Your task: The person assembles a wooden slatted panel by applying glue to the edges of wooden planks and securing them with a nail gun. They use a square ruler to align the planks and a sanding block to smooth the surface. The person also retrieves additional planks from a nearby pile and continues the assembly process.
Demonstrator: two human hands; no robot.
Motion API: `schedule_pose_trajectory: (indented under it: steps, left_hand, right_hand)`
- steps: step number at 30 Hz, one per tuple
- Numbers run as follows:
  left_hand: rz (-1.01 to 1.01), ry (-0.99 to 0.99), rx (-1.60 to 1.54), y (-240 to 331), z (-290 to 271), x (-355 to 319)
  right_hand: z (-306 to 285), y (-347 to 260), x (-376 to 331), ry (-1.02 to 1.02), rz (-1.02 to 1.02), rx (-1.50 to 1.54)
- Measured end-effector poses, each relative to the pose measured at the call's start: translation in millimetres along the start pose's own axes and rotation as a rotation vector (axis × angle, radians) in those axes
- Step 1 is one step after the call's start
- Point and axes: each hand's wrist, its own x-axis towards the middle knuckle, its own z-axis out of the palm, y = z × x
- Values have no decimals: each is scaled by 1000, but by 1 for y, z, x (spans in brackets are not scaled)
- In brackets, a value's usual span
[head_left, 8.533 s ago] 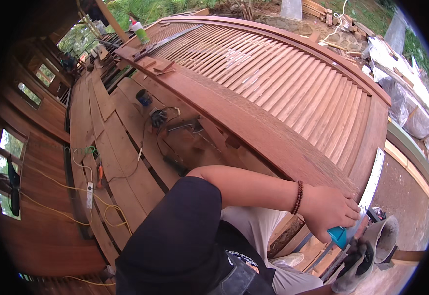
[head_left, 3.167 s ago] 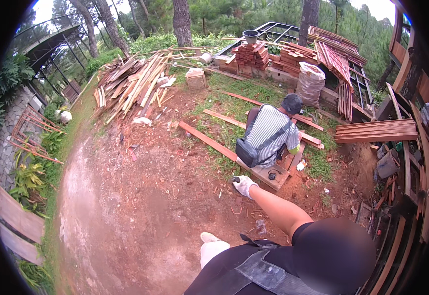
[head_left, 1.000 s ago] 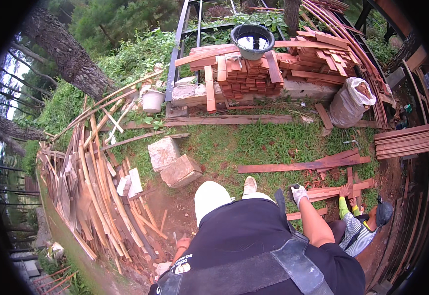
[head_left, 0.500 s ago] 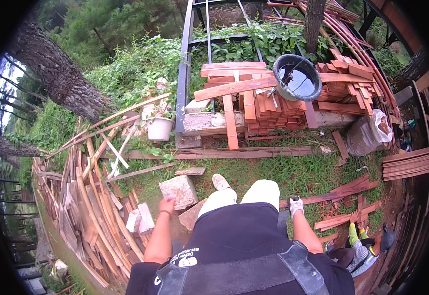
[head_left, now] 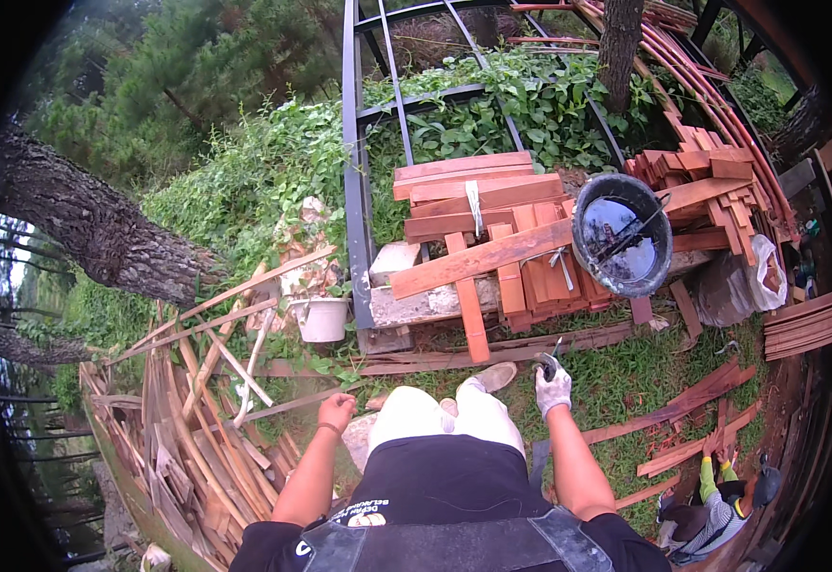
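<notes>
My bare left hand (head_left: pixel 338 412) hangs in front of me to the left, fingers loosely bent and apart, with nothing seen in it. It is nearest to the pale stone block (head_left: pixel 359 440) beside my leg. On my right hand (head_left: pixel 554 389) is a whitish glove, and its fingers are closed on a small dark tool (head_left: pixel 547 364) with a thin tip; its exact kind is too small to make out. Ahead, a black bucket (head_left: pixel 599 262) of dark liquid rests by a stack of reddish wood strips (head_left: pixel 532 276), with one longer board (head_left: pixel 483 257) lying across them.
At left lies a heap of scrap wood (head_left: pixel 202 429). A white plant pot (head_left: pixel 321 319) stands near the metal frame (head_left: pixel 351 143). A filled sack (head_left: pixel 735 296) sits right of the stack. Another person (head_left: pixel 721 510) crouches at lower right, hands on a board (head_left: pixel 702 439).
The bucket and wood stack appear nearer and further right as I move forward. My right hand has risen ahead with the dark tool. My left hand has moved away from over the stone block.
</notes>
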Motion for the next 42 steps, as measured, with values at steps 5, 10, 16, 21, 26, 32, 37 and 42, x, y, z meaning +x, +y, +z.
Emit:
schedule_pose_trajectory:
  steps: [5, 10, 16, 21, 26, 32, 37, 42]
  left_hand:
    - [237, 266, 90, 79, -37, 86]
    - [323, 100, -73, 195, -41, 198]
    - [518, -105, 438, 306, 83, 372]
    - [645, -88, 704, 341, 166, 512]
    - [783, -100, 843, 370, 228, 588]
    - [730, -357, 994, 379, 243, 632]
    - [831, -222, 833, 366, 238, 610]
    - [991, -349, 796, 360, 213, 601]
  right_hand:
    - [38, -16, 28, -67, 81, 63]
    - [82, 1, 1, -292, 350, -249]
    - [175, 21, -5, -74, 347, -230]
    - [233, 9, 19, 161, 345, -283]
    - [271, -21, 17, 540, 463, -160]
    - [323, -58, -12, 714, 548, -339]
    - [339, -61, -27, 758, 664, -290]
    - [337, -57, -19, 694, 754, -367]
